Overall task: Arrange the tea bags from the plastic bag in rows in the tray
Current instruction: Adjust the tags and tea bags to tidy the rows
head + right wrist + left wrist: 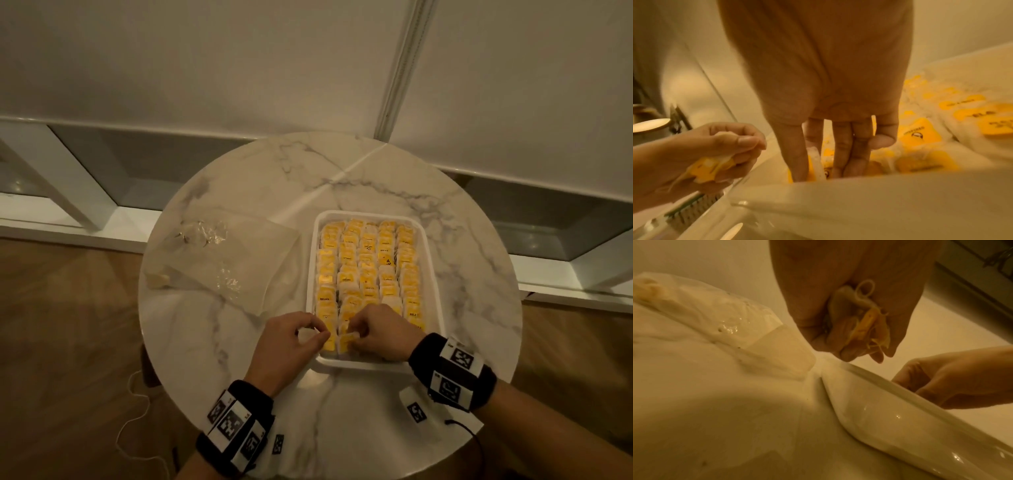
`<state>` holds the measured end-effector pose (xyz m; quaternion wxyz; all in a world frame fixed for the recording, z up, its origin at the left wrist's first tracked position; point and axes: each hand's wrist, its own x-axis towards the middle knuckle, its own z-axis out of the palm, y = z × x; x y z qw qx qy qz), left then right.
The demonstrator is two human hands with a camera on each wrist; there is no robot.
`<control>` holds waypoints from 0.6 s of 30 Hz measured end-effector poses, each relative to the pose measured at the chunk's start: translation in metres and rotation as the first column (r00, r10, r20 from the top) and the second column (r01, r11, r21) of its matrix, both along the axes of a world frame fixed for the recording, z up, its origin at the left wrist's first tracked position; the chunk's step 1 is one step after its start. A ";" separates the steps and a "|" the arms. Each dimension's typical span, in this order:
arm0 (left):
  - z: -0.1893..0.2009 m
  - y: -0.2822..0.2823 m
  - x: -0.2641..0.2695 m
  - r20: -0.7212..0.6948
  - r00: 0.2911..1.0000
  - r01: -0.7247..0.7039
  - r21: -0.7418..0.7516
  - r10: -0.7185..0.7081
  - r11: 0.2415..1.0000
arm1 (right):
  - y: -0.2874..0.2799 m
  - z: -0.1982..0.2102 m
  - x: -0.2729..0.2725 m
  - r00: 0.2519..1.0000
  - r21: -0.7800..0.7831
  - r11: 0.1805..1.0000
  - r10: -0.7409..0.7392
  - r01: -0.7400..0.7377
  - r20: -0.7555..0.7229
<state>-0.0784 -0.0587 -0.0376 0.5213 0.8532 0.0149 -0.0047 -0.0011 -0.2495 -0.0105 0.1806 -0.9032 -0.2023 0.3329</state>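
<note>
Plastic bag (226, 260): lies flat on left part of the round marble desk (342, 171), just beside the tray; clear, crumpled. One pale lump w/ a hint of yellow at its far-left end, prob. a last tea bag, can't confirm.

Left hand (291, 346): hovers over desk at the tray's near-left corner. Fingers curled round a small bunch of tea bags (865, 321) (yellow tags, string loop showing in left wrist view). Count unclear.

Tray (433, 260): white, rectangular, right of desk centre. Packed w/ rows of tea bags (368, 270), yellow tags up, approx. five columns. Only the near-left end seems to have room.

Right hand (380, 334): inside tray at near edge. Fingers pointing down into the row; thumb and forefinger pinch one tea bag (347, 341), seating it upright next to its neighbours.

Handling (judgement): bags very light, soft, crushable; paper thin, tears if squeezed or dragged. Strings snag each other, so a bunch may come out tangled. Tags stiff-ish.

Where to hold: pinch top edge or tag, thumb + forefinger, light pressure. Pull one free of the left-hand bunch by its tag, not by the string.

Progress (judgement): nearly done; a few slots left.

Risk: pushing a new bag in may tip the neighbours over.
</note>
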 end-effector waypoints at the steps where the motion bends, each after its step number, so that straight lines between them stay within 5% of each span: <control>1: -0.001 0.000 -0.001 0.000 1.000 0.002 0.006 -0.002 1.000 | 0.001 -0.001 -0.001 0.999 -0.025 1.000 0.004 -0.003 0.050; 12: -0.010 0.001 -0.001 -0.002 1.000 0.016 0.034 -0.016 0.999 | 0.002 -0.008 0.000 0.976 -0.172 0.985 0.006 0.032 0.216; 18: -0.012 0.001 -0.002 -0.003 1.000 0.007 0.027 -0.007 1.000 | -0.007 0.014 -0.007 0.954 -0.087 0.996 -0.008 0.036 0.299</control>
